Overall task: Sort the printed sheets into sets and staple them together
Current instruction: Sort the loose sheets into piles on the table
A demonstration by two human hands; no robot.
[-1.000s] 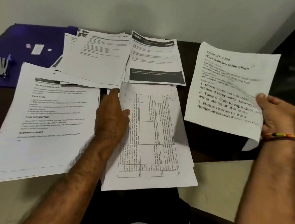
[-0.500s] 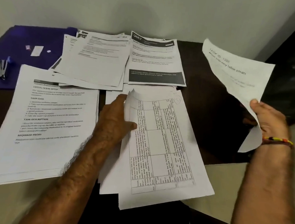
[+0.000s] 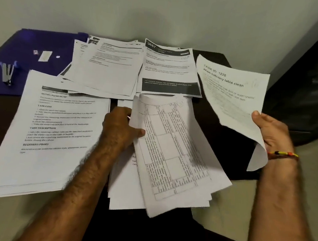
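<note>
Printed sheets cover most of the dark table [image 3: 222, 114] in the head view, in several stacks. Near-left stack [image 3: 56, 140], headed "TASK GOAL", overhangs the table's front edge. The central stack, topped by a table-grid sheet [image 3: 171, 150], also juts past the front edge, its sheets fanned and skewed. Two more stacks lie at the back: a plain text one [image 3: 110, 68] and one with a black "3667" header [image 3: 168, 69], edges touching or overlapping. Bare table shows only on the right, between the central stack and the right hand.

Left hand [image 3: 121, 128]: fingers curled round the left edge of the table-grid sheet, thumb on top, pinching it and lifting that edge.

Right hand [image 3: 272, 134]: holds a single sheet headed "Wipe balcony table clean" [image 3: 231, 92] up off the table, thumb on the front face, lower corner curling over the wrist. Beaded wristband [image 3: 284, 154] on that wrist.

Blue folder [image 3: 35, 52] lies at the far left with a stapler [image 3: 7, 72] on it, well apart from both hands. Plain pale wall [image 3: 164, 11] behind; dark fabric at far right.
</note>
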